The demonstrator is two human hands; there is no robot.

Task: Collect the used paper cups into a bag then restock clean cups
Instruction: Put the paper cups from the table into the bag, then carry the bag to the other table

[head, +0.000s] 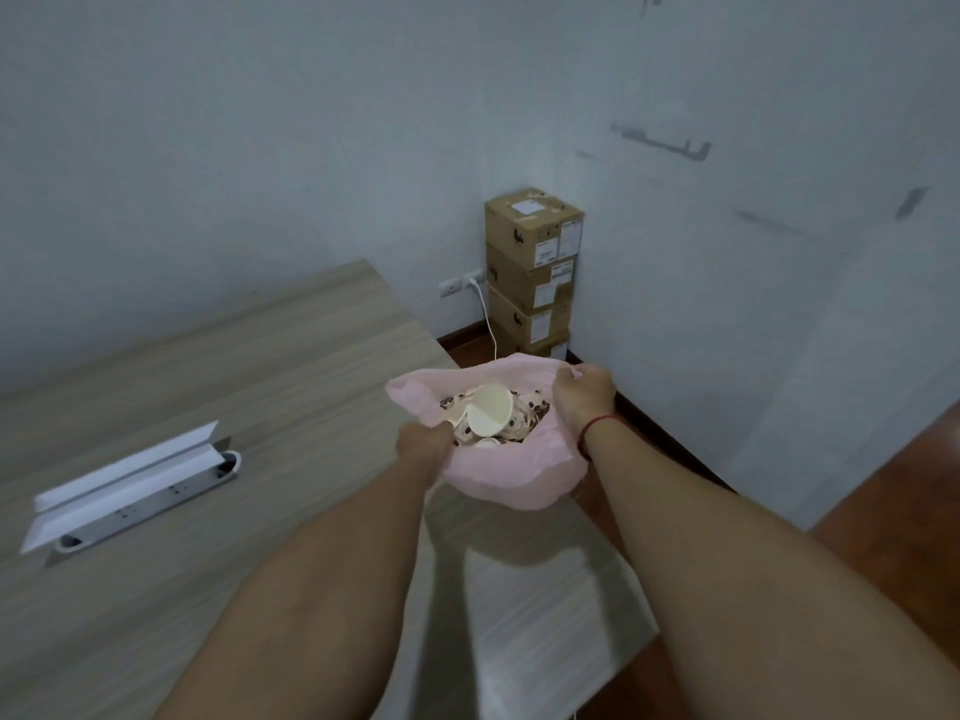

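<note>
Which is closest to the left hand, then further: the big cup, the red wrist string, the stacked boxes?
1. Big cup, just right, inside the bag.
2. Red wrist string, across the bag.
3. Stacked boxes, far corner by the wall.

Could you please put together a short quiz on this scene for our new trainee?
1. True or false: the left hand and right hand both grip the bag.
2. Where are the cups? A) on the table B) in the bag C) on the floor
3. Fill in: the boxes are stacked in the room's ____.

Key: 1 true; 2 B; 3 corner.
</note>
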